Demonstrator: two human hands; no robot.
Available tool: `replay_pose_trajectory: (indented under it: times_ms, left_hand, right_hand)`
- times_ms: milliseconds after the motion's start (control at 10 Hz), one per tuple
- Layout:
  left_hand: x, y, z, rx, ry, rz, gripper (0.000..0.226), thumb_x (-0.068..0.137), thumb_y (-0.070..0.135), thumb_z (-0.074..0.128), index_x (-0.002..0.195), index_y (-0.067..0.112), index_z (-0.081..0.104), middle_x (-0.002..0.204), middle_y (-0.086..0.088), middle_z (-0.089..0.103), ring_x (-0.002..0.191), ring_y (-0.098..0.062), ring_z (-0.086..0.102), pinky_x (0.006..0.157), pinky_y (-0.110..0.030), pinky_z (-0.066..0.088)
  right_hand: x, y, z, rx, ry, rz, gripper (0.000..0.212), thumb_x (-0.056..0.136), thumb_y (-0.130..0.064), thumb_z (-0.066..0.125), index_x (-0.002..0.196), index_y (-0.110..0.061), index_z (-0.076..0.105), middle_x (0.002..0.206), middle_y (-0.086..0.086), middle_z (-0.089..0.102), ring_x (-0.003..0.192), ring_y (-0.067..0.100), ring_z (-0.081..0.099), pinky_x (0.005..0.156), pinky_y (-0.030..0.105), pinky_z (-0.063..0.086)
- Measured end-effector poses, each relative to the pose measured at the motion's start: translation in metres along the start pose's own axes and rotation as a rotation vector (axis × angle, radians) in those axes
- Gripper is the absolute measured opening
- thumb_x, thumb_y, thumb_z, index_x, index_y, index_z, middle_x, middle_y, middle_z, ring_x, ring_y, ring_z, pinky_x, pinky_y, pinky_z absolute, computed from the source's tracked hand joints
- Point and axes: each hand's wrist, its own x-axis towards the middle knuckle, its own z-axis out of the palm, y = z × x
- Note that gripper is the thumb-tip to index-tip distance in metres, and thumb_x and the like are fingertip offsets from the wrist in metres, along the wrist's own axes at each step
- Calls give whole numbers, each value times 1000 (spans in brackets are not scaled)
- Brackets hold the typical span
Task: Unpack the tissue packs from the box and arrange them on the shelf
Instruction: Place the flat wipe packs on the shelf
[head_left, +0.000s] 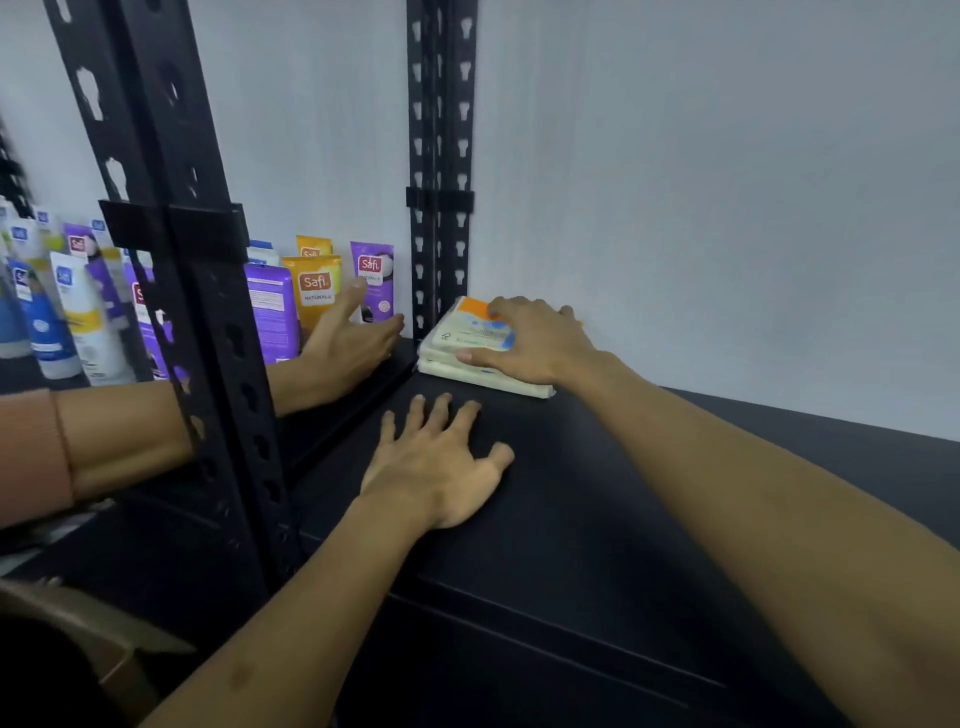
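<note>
A small stack of tissue packs (478, 353) lies flat on the black shelf (597, 519), tucked into the back corner right beside the rear upright post (440, 156). At least two soft, pale plastic-wrapped packs show by their edges; the exact count is hard to tell. The top one carries an orange patch and blue dots.

The right hand (540, 338) rests palm-down on top of the stack, fingers spread over the wrapper and thumb laid along the near edge. The left hand (441, 467) lies flat on the bare shelf in front of the stack, apart from it, with fingers fanned and gripping nothing.

The shelf is smooth, matte dark metal. The rear post and a second, nearer front post (171, 260) are black angle steel punched with keyhole slots.

Left of the rear post, a third hand (353, 343), belonging to another person with a pinkish sleeve, reaches open-fingered toward upright tubes (317, 291) in orange, purple and white-and-blue; there are many, too blurred to count. A brown cardboard flap (78, 634) sits at the lower left.
</note>
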Motion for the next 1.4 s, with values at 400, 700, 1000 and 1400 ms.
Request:
replay_pose_trajectory:
  times_ms: [400,700,1000,1400]
  left_hand:
    - [0,0,0,-1,15,-3,75,95,66,22,162,36,8,171,3,-2,157,-21,-11,126,-50,-7]
    - [-1,0,1,-11,11,-6,75,95,67,22,162,35,9,171,3,-2,157,-22,-9,126,-50,-5]
    - [-7,2,-2,12,29,-8,71,98,67,23,162,35,16,171,2,6,158,-23,-1,126,-51,-1]
    - [-37,13,-2,81,190,-85,54,104,50,31,137,16,56,142,-12,55,132,-32,48,106,-50,37]
  right_hand:
    - [14,-12,1,-193,-44,-20,87,82,-87,36,145,-26,42,141,5,51,129,29,48,106,50,35]
    - [-88,49,-5,129,96,247,58,105,-56,25,147,-21,40,152,3,45,138,25,42,112,46,26]
    - [-177,75,-14,73,-224,333,56,107,-48,31,156,-21,31,166,3,22,155,20,14,123,49,12]
    - [-287,22,-43,63,-76,324,44,106,-41,36,136,-14,55,144,5,54,138,24,44,112,42,31]
